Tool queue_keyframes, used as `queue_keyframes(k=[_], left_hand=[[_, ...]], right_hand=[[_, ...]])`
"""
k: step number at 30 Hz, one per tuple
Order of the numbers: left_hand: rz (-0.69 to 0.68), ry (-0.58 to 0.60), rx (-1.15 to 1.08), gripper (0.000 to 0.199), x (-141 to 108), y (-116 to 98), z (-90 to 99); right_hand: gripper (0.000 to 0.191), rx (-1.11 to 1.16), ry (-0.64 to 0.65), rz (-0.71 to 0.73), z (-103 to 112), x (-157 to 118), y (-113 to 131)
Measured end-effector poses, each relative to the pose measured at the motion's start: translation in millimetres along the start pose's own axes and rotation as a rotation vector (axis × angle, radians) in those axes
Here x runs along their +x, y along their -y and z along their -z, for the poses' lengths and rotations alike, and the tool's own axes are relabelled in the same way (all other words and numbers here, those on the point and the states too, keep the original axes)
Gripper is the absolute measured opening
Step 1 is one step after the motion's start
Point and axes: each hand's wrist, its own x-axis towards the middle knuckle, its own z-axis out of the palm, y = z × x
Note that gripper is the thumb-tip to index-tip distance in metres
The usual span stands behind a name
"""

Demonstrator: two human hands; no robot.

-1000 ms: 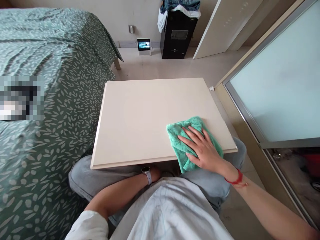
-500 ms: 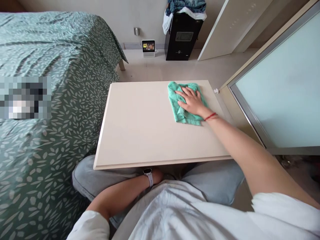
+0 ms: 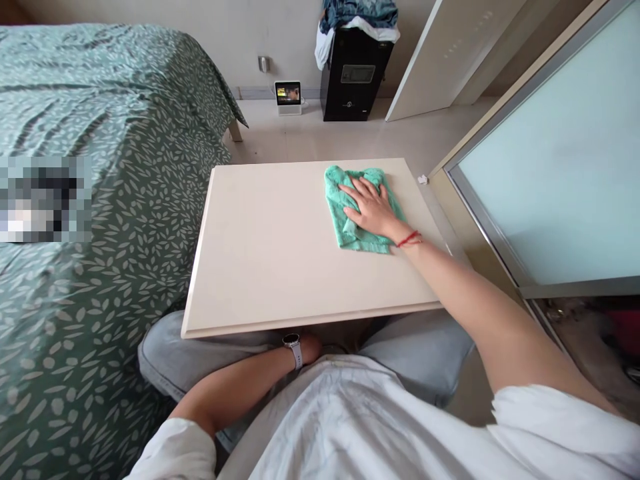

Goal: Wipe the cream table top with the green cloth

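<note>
A pale, cream-coloured table top stands in front of me, its near edge over my lap. On its far right part lies a green cloth, wrinkled and spread out. My right hand rests flat on the cloth with its fingers apart, pressing it to the surface; a red string circles that wrist. My left hand is low by my lap, just below the table's near edge, and its fingers are hidden. A watch is on the left wrist.
A bed with a green leaf-patterned cover runs along the left. Behind the table are a small screen device and a black cabinet with clothes on top. A frosted glass panel stands at the right.
The whole view has shifted slightly, so the table and surroundings appear a little farther left. My right hand remains flat on the cloth, in nearly the same place on the table.
</note>
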Motion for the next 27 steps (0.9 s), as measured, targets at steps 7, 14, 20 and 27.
queue_keyframes(k=[7,14,20,27], left_hand=[[0.074,0.095,0.009,0.034,-7,-7,12.2],[0.082,0.091,0.008,0.030,-7,-7,11.5],[0.088,0.090,0.042,0.022,-6,-6,7.6],[0.061,0.079,0.031,0.029,-5,-5,6.5]], right_hand=[[0.069,-0.075,-0.005,0.173,1,-159,24],[0.067,-0.067,0.016,0.306,4,-187,-6],[0.069,-0.103,0.050,0.008,11,-43,-34],[0.064,-0.083,-0.012,-0.258,23,76,-34]])
